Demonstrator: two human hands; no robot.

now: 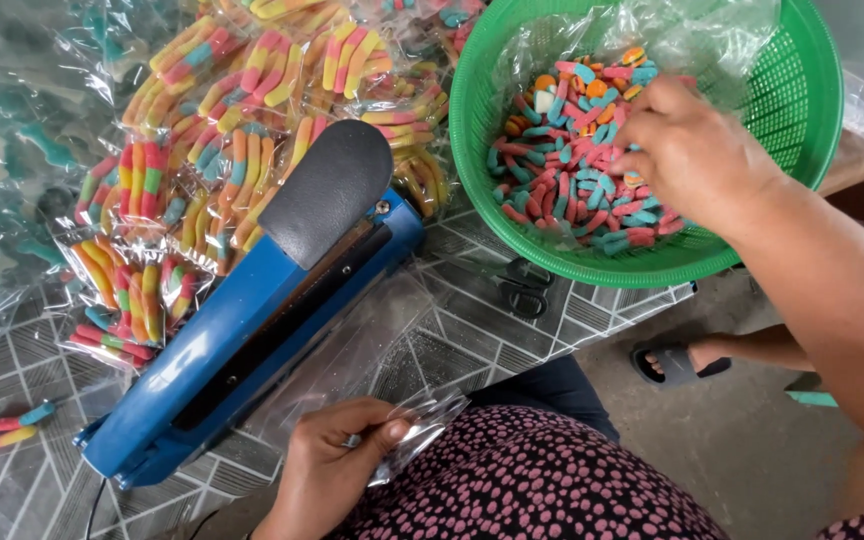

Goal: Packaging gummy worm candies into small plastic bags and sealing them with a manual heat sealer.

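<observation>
My left hand rests over my lap and grips a small clear plastic bag between thumb and fingers. My right hand reaches into a green plastic basket lined with clear film, fingers bent down among the red, blue and orange gummy candies. Whether it has any candy in its grasp is hidden by the fingers. A blue impulse heat sealer with a black handle pad lies diagonally on the table between my hands.
Many sealed clear packets of striped gummy worms are piled at the back left. Black scissors lie under the basket's edge. Loose clear bags cover the patterned tabletop. A foot in a dark sandal is on the floor at right.
</observation>
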